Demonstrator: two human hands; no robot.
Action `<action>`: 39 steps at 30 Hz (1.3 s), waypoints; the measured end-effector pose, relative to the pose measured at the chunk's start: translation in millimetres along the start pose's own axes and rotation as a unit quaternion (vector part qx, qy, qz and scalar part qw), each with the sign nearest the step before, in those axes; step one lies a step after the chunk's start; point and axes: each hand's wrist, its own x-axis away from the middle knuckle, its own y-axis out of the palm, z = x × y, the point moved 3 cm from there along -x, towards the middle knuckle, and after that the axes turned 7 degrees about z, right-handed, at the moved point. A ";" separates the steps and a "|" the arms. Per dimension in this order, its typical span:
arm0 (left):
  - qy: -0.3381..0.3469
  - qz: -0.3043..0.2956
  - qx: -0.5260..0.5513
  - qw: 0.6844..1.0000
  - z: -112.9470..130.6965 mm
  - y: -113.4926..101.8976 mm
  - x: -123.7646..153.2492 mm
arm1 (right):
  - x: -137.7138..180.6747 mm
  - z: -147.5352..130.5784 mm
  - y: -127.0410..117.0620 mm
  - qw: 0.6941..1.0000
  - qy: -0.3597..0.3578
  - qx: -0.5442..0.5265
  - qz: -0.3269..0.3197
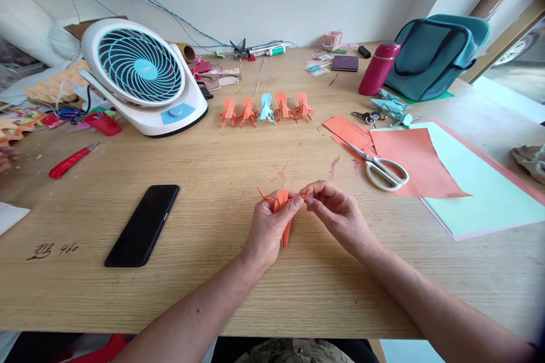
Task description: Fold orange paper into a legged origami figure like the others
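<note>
**Both hands pinch a folded orange paper figure at the centre of a cluttered wooden table**

Just below the middle of the frame, the left hand (269,229) is closed around the half-folded orange paper figure (283,208), whose pointed tail hangs down past the palm. The right hand (338,215) meets it from the right, fingertips pinched on a thin orange limb at the figure's top edge. The figure is held just above the light wooden table (221,159), not lying on it.

To the left of the hands lies a black smartphone (143,224), face up and well apart from them. To the upper right, white-handled scissors (380,167) rest on a sheet of orange paper (415,161), which overlaps a larger pale green sheet (477,187). Behind the hands, in the middle distance, stands a row of five finished paper figures (267,108), four orange and one light blue.

In the upper left sits a white desk fan with a turquoise grille (142,76), and below it a red utility knife (72,160). In the upper right stand a magenta flask (378,68) and a teal bag (434,57). Nothing lies between the hands and the smartphone or scissors.
</note>
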 end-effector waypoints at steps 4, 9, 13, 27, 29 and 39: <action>-0.005 0.002 -0.021 1.000 -2.4 -2.9 0.3 | -0.1 0.8 0.6 1.000 0.002 -0.027 -0.003; -0.001 0.008 -0.045 0.999 -3.1 -5.6 0.2 | -0.2 -0.3 1.8 1.000 -0.001 -0.028 -0.012; 0.036 -0.007 -0.070 0.997 2.5 -3.5 1.0 | 0.0 -2.2 1.1 0.999 -0.012 -0.033 -0.015; 0.141 -0.020 -0.175 0.974 17.1 1.1 6.2 | -0.3 -9.4 -13.2 0.978 -0.152 0.129 -0.056; 0.143 -0.021 -0.180 0.973 17.6 1.0 6.7 | -0.8 -10.6 -13.7 0.974 -0.168 0.141 -0.057; 0.093 -0.036 -0.195 0.976 22.0 2.2 8.5 | -1.1 -17.7 -11.4 0.957 -0.224 0.179 -0.053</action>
